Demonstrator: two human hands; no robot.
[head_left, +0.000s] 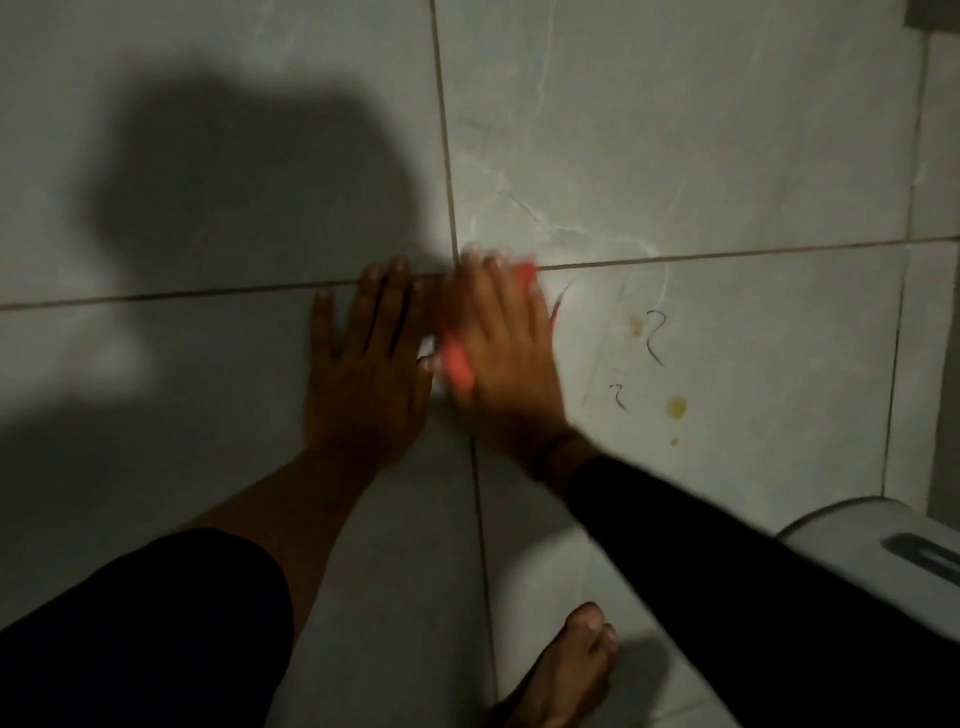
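My right hand (506, 353) lies flat, fingers straight, pressing a red-orange cloth or sponge (460, 364) against the pale grey tiled wall (675, 130); the hand is motion-blurred. The red thing shows at the thumb side and at the fingertips (525, 275). My left hand (363, 364) rests flat on the tile just to its left, fingers spread and straight, in shadow. Yellowish stains (677, 406) and dark squiggly marks (655, 336) sit on the tile to the right of my right hand.
A white toilet tank lid (852, 530) with a button stands at the lower right. My bare foot (566, 670) is on the floor below. Grout lines (727, 254) cross the wall. A large shadow covers the left tiles.
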